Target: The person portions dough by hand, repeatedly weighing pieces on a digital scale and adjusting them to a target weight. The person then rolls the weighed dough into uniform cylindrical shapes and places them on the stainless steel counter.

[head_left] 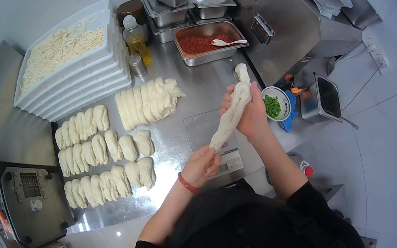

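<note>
A long, stretched piece of dough (230, 117) hangs diagonally between my two hands above a kitchen scale (205, 128). My left hand (200, 166), with a reddish band at the wrist, pinches its lower end. Around the thicker upper part curls my right hand (249, 109), the dough lying across the palm and a folded end sticking out past the fingers. Left of the scale, several dough portions (99, 150) lie in three rows on the steel worktop (170, 145). Behind them rests a larger dough slab (148, 101) with parallel cuts or creases.
Stacked white trays (73, 80) hold noodles at the back left. An oil bottle (136, 41), a metal shaker (137, 65) and a steel pan (210, 57) of red seasoning with a spoon stand behind. A bowl (285, 102) of chopped greens sits right, near a steel container (317, 99).
</note>
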`<state>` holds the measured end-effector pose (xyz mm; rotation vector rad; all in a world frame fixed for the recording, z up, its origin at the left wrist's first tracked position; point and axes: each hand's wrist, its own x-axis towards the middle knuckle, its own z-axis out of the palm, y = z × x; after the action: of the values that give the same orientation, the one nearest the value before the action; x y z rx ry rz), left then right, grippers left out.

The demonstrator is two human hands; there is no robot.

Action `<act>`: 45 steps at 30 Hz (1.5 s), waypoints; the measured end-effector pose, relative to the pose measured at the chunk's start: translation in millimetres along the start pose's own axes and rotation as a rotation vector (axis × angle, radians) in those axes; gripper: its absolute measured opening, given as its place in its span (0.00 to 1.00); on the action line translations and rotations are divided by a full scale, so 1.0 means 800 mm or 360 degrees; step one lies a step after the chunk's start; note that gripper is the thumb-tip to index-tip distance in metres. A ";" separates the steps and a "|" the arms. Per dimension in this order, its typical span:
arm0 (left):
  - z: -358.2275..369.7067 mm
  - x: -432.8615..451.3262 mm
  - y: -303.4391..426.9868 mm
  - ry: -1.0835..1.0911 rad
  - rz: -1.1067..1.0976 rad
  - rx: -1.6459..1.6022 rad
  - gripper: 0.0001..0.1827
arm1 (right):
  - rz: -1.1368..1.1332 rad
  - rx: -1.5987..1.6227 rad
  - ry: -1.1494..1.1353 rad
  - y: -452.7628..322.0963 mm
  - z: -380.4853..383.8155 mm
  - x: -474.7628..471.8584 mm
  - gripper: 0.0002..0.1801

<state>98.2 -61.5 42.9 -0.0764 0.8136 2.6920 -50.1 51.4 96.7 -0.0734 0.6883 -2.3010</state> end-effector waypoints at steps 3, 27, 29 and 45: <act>-0.011 0.003 -0.006 0.0052 -0.0001 0.0018 0.18 | -0.0013 -0.0136 -0.0089 -0.001 0.005 -0.006 0.22; 0.003 0.011 -0.006 0.0222 0.0145 0.0104 0.26 | 0.0341 -0.1509 0.0010 0.034 -0.025 -0.020 0.18; 0.013 0.012 -0.010 0.0180 0.0156 0.0291 0.26 | 0.0587 -0.1298 -0.0047 0.041 -0.029 -0.023 0.16; 0.022 0.008 -0.018 0.0458 -0.0042 0.0138 0.19 | 0.0315 -0.0671 -0.0326 0.031 -0.025 -0.012 0.08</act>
<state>97.2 -38.8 48.8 -0.4596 1.0023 2.6524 -31.9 51.9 68.6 -0.4120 1.0122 -1.8978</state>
